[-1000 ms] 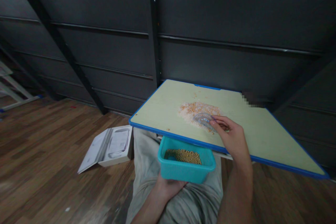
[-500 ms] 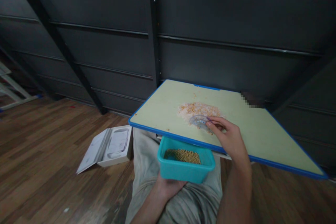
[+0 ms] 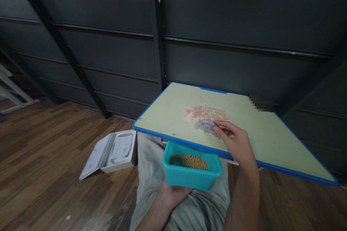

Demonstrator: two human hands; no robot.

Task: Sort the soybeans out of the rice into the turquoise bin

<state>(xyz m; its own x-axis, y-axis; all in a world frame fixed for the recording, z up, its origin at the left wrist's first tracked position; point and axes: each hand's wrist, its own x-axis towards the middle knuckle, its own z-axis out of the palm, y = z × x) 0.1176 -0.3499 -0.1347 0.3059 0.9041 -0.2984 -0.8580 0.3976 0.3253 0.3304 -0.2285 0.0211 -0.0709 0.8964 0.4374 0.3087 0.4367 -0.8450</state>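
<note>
My left hand point(image 3: 175, 193) supports a teal plastic container point(image 3: 189, 178) from below, over my lap; its fingers are mostly hidden under it. Round tan beans point(image 3: 191, 161), perhaps soybeans, lie in the container. My right hand point(image 3: 235, 139) pinches the edge of a clear, round, shallow plastic piece point(image 3: 205, 125), like a lid or small dish, between thumb and fingers. That piece rests at the near side of a pile of beans mixed with white grains point(image 3: 207, 112). The pile lies on a pale yellow tabletop point(image 3: 271, 140) with a blue rim.
An open white box point(image 3: 119, 168) with a moulded insert sits on the wooden floor point(image 3: 54, 144) to the left. Dark metal panels point(image 3: 238, 11) rise behind the table. A blurred dark item point(image 3: 261, 104) is at the table's far edge. Stray beans point(image 3: 201, 98) lie beyond the pile.
The clear plastic piece and my right hand have shifted very slightly at the pile's near edge. My left hand and the container stay in place.
</note>
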